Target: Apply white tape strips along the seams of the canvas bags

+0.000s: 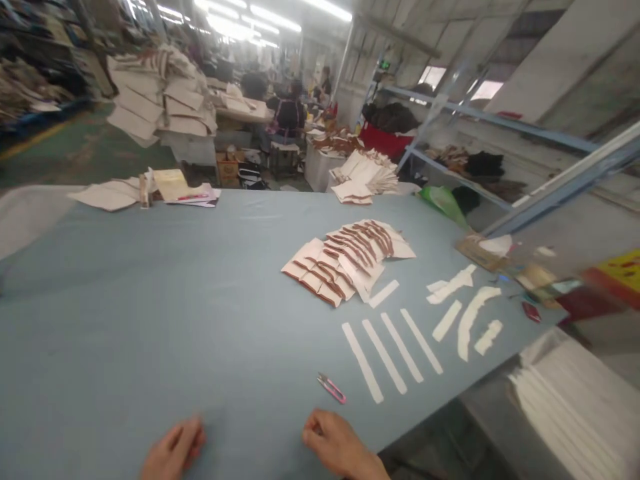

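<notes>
My left hand (175, 450) hovers at the near edge of the blue-grey table (150, 320), its fingers curled in and slightly blurred, with nothing seen in them. To the right, my right hand (337, 440) is closed in a loose fist with nothing visible in it. Just beyond that fist lies a pair of pink-handled thread snips (331, 388). Several pale narrow strips (363, 363) lie side by side right of the snips. Farther back is a fanned pile of cream fabric pieces with brown edges (350, 257).
Irregular pale scraps (473, 320) lie near the right edge. Stacked cream pieces (365, 175) and papers (195, 195) sit at the far edge. A white stack (570, 400) stands beside the table at right. Metal shelving (465, 113) rises behind; a seated person (289, 113) is in the background.
</notes>
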`<action>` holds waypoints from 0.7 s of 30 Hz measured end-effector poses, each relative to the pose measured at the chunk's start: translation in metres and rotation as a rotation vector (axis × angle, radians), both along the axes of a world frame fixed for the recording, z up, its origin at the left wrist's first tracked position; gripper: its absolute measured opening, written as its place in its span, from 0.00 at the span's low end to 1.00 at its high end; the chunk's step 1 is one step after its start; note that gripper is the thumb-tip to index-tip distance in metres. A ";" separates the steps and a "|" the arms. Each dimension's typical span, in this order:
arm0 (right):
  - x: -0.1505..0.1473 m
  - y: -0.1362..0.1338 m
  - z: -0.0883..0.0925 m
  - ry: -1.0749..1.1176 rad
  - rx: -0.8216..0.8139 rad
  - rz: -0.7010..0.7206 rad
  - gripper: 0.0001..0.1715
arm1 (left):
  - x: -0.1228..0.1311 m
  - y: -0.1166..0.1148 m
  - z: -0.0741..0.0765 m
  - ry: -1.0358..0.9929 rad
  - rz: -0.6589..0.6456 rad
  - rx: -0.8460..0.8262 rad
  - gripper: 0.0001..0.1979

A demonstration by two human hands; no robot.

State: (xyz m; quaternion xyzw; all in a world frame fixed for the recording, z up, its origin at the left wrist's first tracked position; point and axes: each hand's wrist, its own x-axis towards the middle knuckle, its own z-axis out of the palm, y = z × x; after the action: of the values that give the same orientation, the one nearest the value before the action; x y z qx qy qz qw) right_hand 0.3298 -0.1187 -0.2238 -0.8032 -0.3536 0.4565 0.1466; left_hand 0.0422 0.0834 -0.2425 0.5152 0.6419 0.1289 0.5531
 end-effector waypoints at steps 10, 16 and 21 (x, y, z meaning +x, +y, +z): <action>0.073 -0.009 0.018 0.137 0.127 -0.133 0.10 | 0.299 0.021 -0.026 -0.206 -0.300 -0.156 0.15; 0.110 -0.013 0.010 0.233 0.138 -0.268 0.07 | 0.419 0.054 -0.038 -0.271 -0.155 -0.252 0.18; 0.150 -0.003 0.010 0.287 0.221 -0.452 0.09 | 0.464 0.072 -0.055 -0.274 0.034 -0.346 0.19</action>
State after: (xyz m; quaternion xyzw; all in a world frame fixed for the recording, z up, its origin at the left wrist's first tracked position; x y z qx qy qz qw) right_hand 0.4794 -0.1222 -0.2133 -0.7678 -0.1888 0.4801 0.3799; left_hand 0.5066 0.1557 -0.2980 0.3794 0.5820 0.0948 0.7130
